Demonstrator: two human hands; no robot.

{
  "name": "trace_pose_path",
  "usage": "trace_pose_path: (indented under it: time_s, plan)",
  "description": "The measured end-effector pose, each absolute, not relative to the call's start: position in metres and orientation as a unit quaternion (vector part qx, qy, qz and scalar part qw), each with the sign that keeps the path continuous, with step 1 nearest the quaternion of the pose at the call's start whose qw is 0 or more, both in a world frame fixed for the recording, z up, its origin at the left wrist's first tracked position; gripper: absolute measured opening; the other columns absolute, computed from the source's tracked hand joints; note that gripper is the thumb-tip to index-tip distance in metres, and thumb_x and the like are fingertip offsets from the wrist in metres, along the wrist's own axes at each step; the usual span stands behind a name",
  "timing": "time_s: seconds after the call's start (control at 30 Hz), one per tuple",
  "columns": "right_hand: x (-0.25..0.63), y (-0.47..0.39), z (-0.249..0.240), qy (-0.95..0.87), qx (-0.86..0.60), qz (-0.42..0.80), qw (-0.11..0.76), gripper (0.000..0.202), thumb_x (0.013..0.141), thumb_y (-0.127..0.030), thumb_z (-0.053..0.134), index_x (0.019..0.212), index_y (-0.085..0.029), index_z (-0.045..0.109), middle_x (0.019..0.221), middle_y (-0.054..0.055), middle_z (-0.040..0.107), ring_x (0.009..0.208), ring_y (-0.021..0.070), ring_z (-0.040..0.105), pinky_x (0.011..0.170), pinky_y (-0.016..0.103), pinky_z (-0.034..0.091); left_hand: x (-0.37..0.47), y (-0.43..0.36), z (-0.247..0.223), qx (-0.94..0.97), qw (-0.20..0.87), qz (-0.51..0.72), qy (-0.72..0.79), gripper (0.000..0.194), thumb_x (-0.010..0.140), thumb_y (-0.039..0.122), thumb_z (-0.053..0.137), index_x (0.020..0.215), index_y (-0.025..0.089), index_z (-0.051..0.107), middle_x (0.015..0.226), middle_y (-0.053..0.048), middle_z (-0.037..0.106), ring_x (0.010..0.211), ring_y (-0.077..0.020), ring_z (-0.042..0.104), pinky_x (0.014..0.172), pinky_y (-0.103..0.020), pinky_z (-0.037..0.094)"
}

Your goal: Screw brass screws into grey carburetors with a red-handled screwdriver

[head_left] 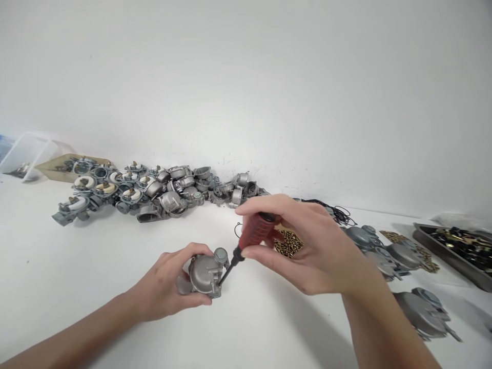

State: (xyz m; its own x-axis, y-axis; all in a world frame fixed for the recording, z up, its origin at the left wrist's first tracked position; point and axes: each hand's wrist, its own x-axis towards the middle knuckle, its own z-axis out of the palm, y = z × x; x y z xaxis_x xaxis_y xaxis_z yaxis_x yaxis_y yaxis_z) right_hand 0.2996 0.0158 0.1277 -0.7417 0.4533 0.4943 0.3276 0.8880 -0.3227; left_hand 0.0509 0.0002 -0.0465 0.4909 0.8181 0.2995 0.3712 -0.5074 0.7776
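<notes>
Plain white wall [246,77], white table [57,287]

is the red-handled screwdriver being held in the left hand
No, the right hand grips the red-handled screwdriver, while the left hand steadies the grey metal carburetor part on the white table.

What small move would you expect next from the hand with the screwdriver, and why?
Probably a twist of the screwdriver. The right hand grips its red handle, the tip sits against the edge of the grey metal part, and the left hand clasps that part on the table.
</notes>
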Motion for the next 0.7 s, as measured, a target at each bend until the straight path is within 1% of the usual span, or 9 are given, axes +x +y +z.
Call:
trace_pose_path:
  time_s: [0.1,0.17,0.2,0.3,0.33,0.4,0.47,0.63,0.7]
  plan:
    - [0.292,0.016,0.119,-0.927,-0.179,0.143,0.298,0.052,0.100,-0.016,0.061,0.149,-0.023,0.047,0.104,0.002,0.074,0.090,0.0120,0.070,0.084,0.027,0.058,0.050,0.003,-0.049,0.824,0.289,0.368,0.319,0.061,0.090,0.041,0.080,0.141,0.037,0.047,0.130,-0.002,0.067,0.096,-0.0197,0.072,0.078,-0.029,0.062]
    - [0.284,0.017,0.113,-0.918,-0.137,0.185,0.322,0.053,0.101,-0.011,0.055,0.152,-0.020,0.045,0.109,0.005,0.074,0.096,0.0134,0.071,0.092,0.031,0.059,0.051,0.005,-0.050,0.837,0.270,0.387,0.277,0.055,0.094,0.042,0.076,0.142,0.035,0.050,0.131,-0.005,0.066,0.092,-0.0184,0.073,0.074,-0.027,0.062]
    - [0.281,0.017,0.111,-0.912,-0.119,0.195,0.341,0.050,0.100,-0.010,0.057,0.149,-0.020,0.049,0.105,0.004,0.074,0.093,0.0130,0.071,0.091,0.031,0.059,0.051,0.007,-0.050,0.843,0.260,0.392,0.262,0.052,0.095,0.043,0.074,0.141,0.034,0.052,0.131,-0.006,0.066,0.092,-0.0186,0.073,0.075,-0.027,0.062]
    - [0.275,0.019,0.108,-0.894,-0.103,0.178,0.397,0.039,0.092,-0.016,0.075,0.130,-0.021,0.067,0.084,-0.001,0.071,0.076,0.0103,0.066,0.080,0.026,0.060,0.051,0.009,-0.052,0.853,0.240,0.392,0.248,0.047,0.097,0.045,0.071,0.140,0.032,0.057,0.131,-0.008,0.065,0.097,-0.0221,0.074,0.084,-0.034,0.063]
    - [0.275,0.020,0.108,-0.891,-0.106,0.180,0.402,0.038,0.091,-0.018,0.077,0.128,-0.020,0.068,0.083,-0.001,0.070,0.075,0.0106,0.065,0.079,0.026,0.060,0.051,0.010,-0.052,0.854,0.238,0.391,0.247,0.047,0.097,0.045,0.071,0.140,0.032,0.058,0.130,-0.009,0.065,0.099,-0.0232,0.074,0.086,-0.035,0.063]
    - [0.276,0.021,0.108,-0.891,-0.100,0.212,0.390,0.037,0.097,-0.018,0.068,0.134,-0.018,0.065,0.095,0.005,0.072,0.082,0.0129,0.067,0.080,0.030,0.061,0.051,0.010,-0.053,0.855,0.233,0.396,0.241,0.047,0.097,0.046,0.071,0.141,0.033,0.057,0.129,-0.009,0.065,0.101,-0.0237,0.074,0.085,-0.035,0.063]
    - [0.276,0.021,0.109,-0.887,-0.084,0.253,0.376,0.040,0.101,-0.012,0.057,0.140,-0.016,0.061,0.108,0.010,0.073,0.089,0.0148,0.069,0.081,0.032,0.062,0.051,0.010,-0.053,0.853,0.221,0.412,0.233,0.047,0.098,0.046,0.069,0.142,0.035,0.056,0.129,-0.008,0.066,0.099,-0.0229,0.074,0.082,-0.033,0.063]
    - [0.274,0.022,0.107,-0.863,-0.091,0.210,0.451,0.031,0.086,-0.017,0.082,0.116,-0.016,0.075,0.088,0.003,0.070,0.074,0.0094,0.066,0.069,0.023,0.060,0.051,0.009,-0.051,0.859,0.218,0.393,0.244,0.044,0.098,0.044,0.070,0.139,0.033,0.058,0.129,-0.007,0.065,0.098,-0.0216,0.074,0.083,-0.033,0.062]
    - [0.274,0.021,0.107,-0.871,-0.084,0.228,0.428,0.029,0.094,-0.019,0.073,0.122,-0.013,0.072,0.098,0.007,0.071,0.075,0.0098,0.067,0.072,0.025,0.061,0.051,0.009,-0.050,0.864,0.199,0.393,0.244,0.046,0.098,0.044,0.070,0.140,0.033,0.056,0.130,-0.007,0.066,0.101,-0.0224,0.073,0.083,-0.032,0.061]
